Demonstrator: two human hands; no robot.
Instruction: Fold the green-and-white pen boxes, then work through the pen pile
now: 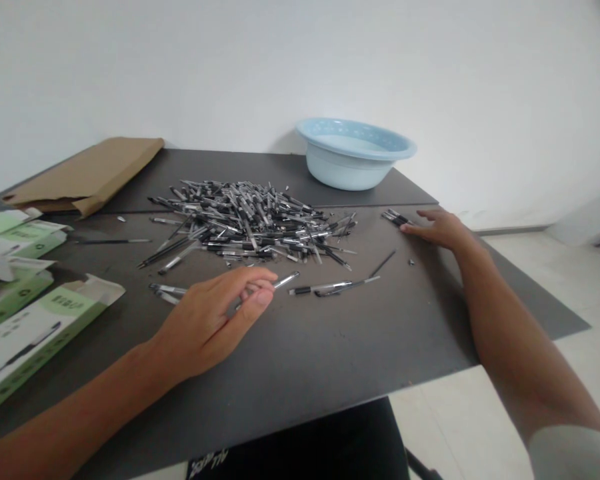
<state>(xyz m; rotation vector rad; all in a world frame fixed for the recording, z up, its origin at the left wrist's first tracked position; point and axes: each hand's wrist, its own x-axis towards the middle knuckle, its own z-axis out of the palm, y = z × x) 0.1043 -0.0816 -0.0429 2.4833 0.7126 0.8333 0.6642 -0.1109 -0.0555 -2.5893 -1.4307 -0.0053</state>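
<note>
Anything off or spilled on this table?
Nothing looks damaged. Black-and-silver pens lie in a loose heap on the dark grey table, strays scattered around it. Left hand pinches one silver pen; right hand rests flat by a small bunch of pens.

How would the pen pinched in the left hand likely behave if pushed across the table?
The pen looks thin, round and straight, so it probably rolls on the smooth table. It seems stiff and light: the left hand pinches it with fingertips alone.
</note>
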